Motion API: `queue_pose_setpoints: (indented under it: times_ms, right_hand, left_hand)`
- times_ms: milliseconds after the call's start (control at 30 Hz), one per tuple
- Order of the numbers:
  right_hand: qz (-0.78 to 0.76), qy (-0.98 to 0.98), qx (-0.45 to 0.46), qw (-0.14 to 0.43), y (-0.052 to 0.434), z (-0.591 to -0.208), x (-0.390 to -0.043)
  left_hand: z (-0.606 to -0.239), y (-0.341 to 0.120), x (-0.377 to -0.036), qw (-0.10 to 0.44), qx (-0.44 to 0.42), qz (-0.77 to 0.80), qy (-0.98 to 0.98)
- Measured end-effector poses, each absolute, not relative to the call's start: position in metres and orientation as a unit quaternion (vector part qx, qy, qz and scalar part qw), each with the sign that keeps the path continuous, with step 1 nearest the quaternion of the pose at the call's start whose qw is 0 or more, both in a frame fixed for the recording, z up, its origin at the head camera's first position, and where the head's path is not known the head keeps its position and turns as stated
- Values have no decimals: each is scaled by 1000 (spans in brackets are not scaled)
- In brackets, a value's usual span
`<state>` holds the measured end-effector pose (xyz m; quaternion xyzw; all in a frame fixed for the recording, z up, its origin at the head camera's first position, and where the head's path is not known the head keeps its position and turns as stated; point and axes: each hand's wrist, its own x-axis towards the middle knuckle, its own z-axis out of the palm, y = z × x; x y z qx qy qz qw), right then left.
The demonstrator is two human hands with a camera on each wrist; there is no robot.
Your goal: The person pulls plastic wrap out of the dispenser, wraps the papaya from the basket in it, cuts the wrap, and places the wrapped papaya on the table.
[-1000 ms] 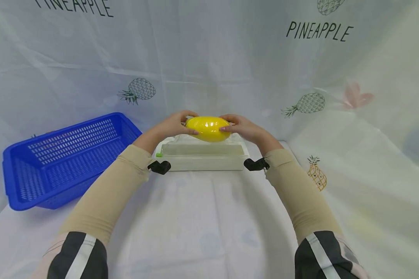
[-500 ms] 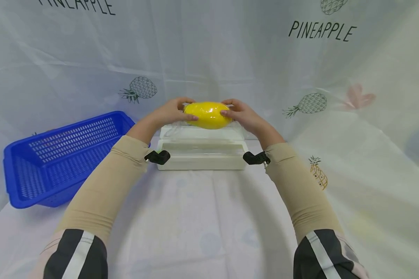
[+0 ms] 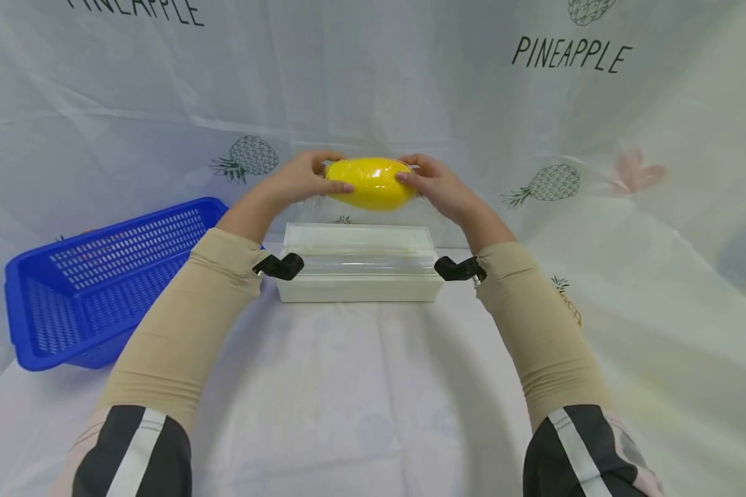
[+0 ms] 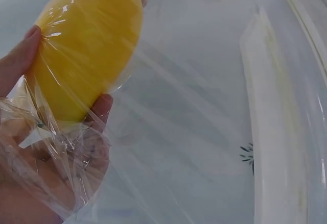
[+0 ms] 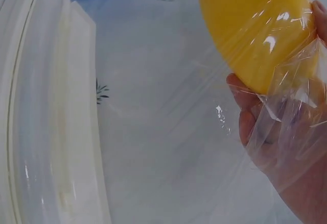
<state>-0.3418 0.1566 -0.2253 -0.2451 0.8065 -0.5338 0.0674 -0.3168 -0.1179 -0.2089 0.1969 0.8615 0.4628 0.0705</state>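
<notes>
"Up near the far edge of the white-clothed table (image 3: 373, 386)?"
"Glossy yellow oval (image 3: 371, 183) in clear plastic film (image 4: 69, 137), long axis along that edge."
"Gripped?"
"Pinched at both ends by left hand (image 3: 301, 177) and right hand (image 3: 441, 188), equally near."

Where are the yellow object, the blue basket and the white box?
Yellow object (image 3: 370, 185): head view, middle of its shiny side.
Blue basket (image 3: 124, 247): head view, its far perforated wall, inner face.
White box (image 3: 358, 290): head view, middle of its front face.
</notes>
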Motion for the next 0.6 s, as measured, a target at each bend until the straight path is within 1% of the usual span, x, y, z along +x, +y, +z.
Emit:
queue_pose_setpoints:
  times_ms: [600]
  right_hand:
    - [-512,820,-251,43,158,-199,-339]
  left_hand:
    - [-186,-116,-313,61,189,460,865]
